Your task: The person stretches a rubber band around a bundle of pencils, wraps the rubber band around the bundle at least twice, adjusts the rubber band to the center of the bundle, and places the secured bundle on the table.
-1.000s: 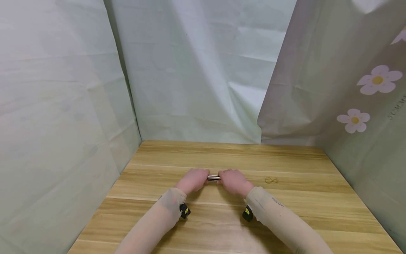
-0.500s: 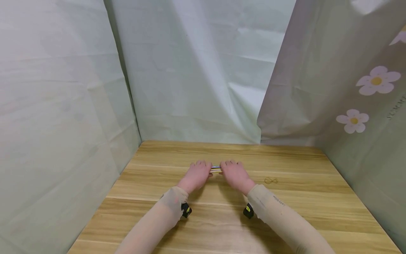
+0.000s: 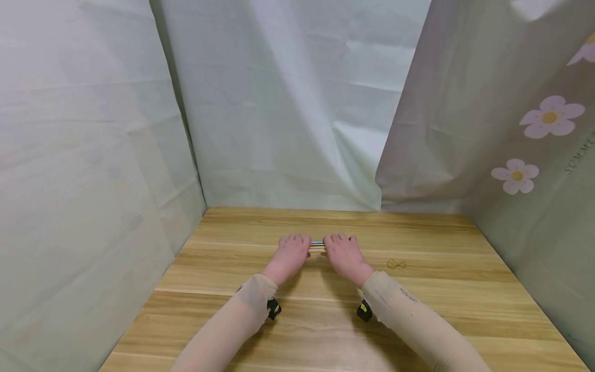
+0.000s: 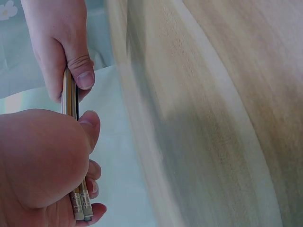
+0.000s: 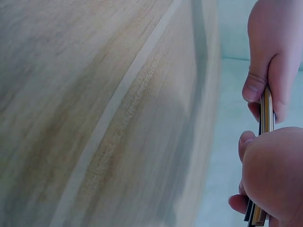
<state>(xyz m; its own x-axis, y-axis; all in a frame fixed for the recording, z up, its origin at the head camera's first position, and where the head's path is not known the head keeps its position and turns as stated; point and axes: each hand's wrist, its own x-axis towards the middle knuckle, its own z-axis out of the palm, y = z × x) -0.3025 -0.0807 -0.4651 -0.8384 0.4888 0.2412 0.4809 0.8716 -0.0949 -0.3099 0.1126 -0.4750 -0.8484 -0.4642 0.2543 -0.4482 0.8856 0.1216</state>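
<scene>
A small bundle of pencils [image 3: 317,247] lies crosswise between my hands, with a short striped stretch visible in the head view. My left hand [image 3: 291,254] grips one end and my right hand [image 3: 345,256] the other, fingers curled over from above. In the left wrist view, metal ferrules with eraser tips [image 4: 82,206] stick out by the left hand's fingers. The right wrist view has the bundle's other ends [image 5: 255,215] poking out below the right palm. Both thumbs press along the pencils; most of their length is hidden in the hands.
A thin rubber band [image 3: 396,264], twisted like a figure eight, lies on the wooden table [image 3: 432,310] to the right of my hands. Pale sheeting [image 3: 288,129] hangs behind the table and along both sides, with printed flowers on the right.
Both hands have moved forward, away from me, with the pencils and have tipped so that more of the coloured sides show. Over the last half second they have hardly moved. The rubber band stays put.
</scene>
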